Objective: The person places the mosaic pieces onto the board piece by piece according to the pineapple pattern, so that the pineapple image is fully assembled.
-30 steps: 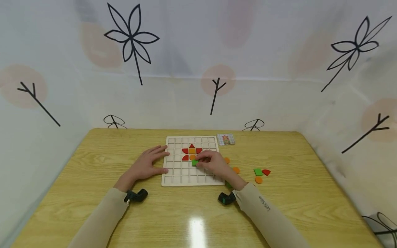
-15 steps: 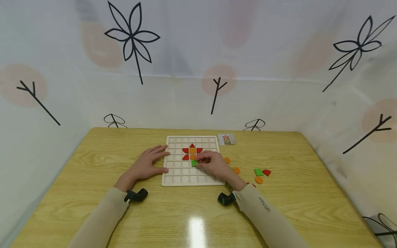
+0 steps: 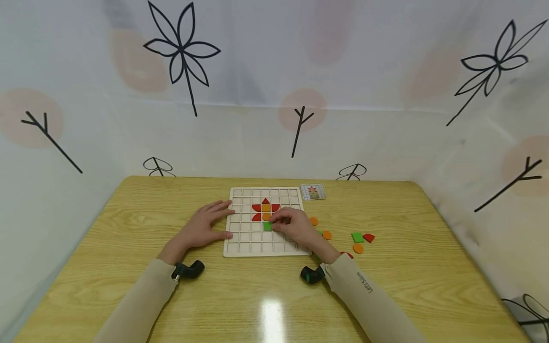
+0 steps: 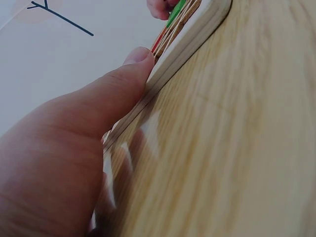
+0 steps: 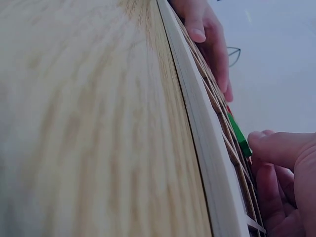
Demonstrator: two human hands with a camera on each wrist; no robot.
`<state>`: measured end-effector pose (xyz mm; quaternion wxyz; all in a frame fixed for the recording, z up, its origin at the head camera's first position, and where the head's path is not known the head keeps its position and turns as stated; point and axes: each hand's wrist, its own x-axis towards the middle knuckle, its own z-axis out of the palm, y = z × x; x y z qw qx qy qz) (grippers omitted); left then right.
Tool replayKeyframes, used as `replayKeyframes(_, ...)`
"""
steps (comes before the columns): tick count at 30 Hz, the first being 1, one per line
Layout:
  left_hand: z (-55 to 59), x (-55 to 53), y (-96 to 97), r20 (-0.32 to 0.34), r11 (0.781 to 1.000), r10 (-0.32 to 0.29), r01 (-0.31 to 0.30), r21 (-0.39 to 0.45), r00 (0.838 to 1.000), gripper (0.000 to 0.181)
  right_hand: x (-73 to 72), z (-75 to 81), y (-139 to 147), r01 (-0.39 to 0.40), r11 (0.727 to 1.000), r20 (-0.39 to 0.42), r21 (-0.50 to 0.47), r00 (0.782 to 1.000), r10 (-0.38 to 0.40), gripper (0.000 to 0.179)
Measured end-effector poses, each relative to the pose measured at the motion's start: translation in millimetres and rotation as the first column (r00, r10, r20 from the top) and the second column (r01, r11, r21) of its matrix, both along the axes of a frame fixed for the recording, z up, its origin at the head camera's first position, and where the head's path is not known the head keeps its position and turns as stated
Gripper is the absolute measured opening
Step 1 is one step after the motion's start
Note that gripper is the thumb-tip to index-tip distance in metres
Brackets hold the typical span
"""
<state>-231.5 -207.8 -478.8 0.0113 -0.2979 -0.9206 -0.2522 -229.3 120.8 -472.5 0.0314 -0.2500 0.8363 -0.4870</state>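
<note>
A pale wooden grid board (image 3: 249, 248) lies on the table. Toward its middle, red pieces (image 3: 276, 208) surround an orange square (image 3: 266, 208), with an orange disc (image 3: 267, 216) just below. My right hand (image 3: 295, 227) pinches the edge of a green square tile (image 3: 268, 226) over the cells below that disc. In the right wrist view the green tile (image 5: 239, 134) tilts up from the grid at the thumb tip. My left hand (image 3: 200, 227) rests its spread fingers and thumb along the board's left rim; the thumb (image 4: 118, 89) lies on the rim in the left wrist view.
A picture card (image 3: 313, 192) lies by the board's upper right corner. Loose orange discs (image 3: 327, 235) sit right of the board, some pieces partly behind my right wrist. Farther right are another green square (image 3: 358, 237), a red quarter-circle (image 3: 369, 237) and an orange disc (image 3: 358, 248).
The green tile has shifted slightly left and turned more square to the grid under my right fingers. My left hand has stayed at the board's rim.
</note>
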Motion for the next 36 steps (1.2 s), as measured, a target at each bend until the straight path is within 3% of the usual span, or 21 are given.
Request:
replayKeyframes(16,-0.1,0.0,0.6,0.0,1.0,0.004,-0.004,-0.006,1.0,0.074,0.1,0.0,-3.9,0.025,1.0,-0.003,-0.009,1.0,-0.025,0.009)
replayKeyframes(23,0.2,-0.1,1.1,-0.006,1.0,0.002,-0.002,-0.002,1.0,0.075,-4.4,2.5,3.4,0.039,0.983,0.123,-0.18,0.992,-0.017,0.012)
replayKeyframes(26,0.7,-0.1,1.1,-0.01,1.0,-0.002,0.002,-0.001,1.0,0.075,-7.6,7.0,10.3,0.061,0.977,0.158,-0.204,0.987,-0.029,0.013)
replayKeyframes(36,3.0,1.0,1.6,0.011,1.0,0.007,-0.006,-0.012,1.0,0.074,-13.5,25.7,62.4,0.179,0.98,0.171,-0.085,0.972,-0.163,0.022)
